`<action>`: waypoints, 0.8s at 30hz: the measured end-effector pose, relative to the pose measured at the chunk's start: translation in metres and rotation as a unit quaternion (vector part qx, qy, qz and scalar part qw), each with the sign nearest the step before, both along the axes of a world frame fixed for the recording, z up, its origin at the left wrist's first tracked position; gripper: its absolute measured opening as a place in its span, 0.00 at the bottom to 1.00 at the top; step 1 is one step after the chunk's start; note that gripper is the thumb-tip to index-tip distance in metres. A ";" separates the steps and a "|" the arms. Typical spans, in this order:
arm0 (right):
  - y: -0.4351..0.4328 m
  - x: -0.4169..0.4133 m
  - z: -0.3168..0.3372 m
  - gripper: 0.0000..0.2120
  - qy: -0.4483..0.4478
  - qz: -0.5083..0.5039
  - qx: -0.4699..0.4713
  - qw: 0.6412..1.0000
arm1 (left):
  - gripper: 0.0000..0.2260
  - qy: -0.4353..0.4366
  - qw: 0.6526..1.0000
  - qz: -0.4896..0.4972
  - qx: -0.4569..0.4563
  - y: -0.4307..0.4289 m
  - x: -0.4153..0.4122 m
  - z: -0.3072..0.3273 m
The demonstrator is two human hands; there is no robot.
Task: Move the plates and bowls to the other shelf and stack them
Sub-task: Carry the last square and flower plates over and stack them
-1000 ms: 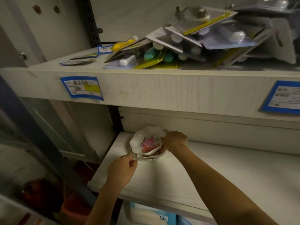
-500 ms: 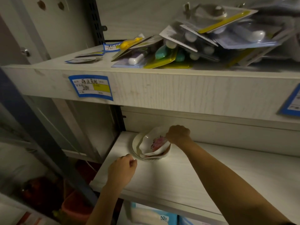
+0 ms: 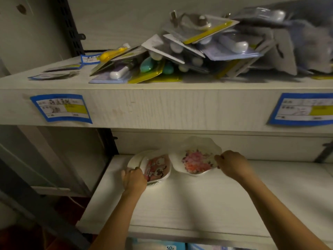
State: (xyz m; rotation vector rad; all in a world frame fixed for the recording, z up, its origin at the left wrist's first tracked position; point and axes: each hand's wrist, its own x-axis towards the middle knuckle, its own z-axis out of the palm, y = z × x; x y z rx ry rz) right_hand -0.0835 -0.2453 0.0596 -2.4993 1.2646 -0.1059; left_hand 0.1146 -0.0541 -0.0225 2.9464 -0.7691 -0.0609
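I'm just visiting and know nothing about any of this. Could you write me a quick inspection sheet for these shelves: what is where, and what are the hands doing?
Surface: pale wood-grain lower shelf, carrying the dishes.
Job's things: cartoon-print dish sits on a white plate at the left; flowered bowl beside it, tilted.
Clutter: heap of blister packs on the upper shelf.
Hands: left hand grips the cartoon-print dish at its left rim; right hand holds the flowered bowl by its right rim.
Cables: nothing seen.
Surroundings: blue price labels on the upper shelf's front edge; dark slotted upright at the back left; packages under the lower shelf.
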 end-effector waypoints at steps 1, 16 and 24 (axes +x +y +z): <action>-0.001 -0.008 -0.004 0.20 -0.005 -0.009 -0.003 1.000 | 0.12 -0.009 1.000 -0.004 0.029 -0.003 0.002 -0.002; 0.005 -0.082 -0.014 0.17 -0.038 -0.130 0.037 0.990 | 0.12 0.047 0.996 -0.017 -0.077 -0.027 0.013 0.020; 0.012 -0.171 -0.007 0.16 -0.092 -0.211 0.083 0.970 | 0.11 0.030 0.970 -0.153 -0.186 -0.043 -0.059 0.052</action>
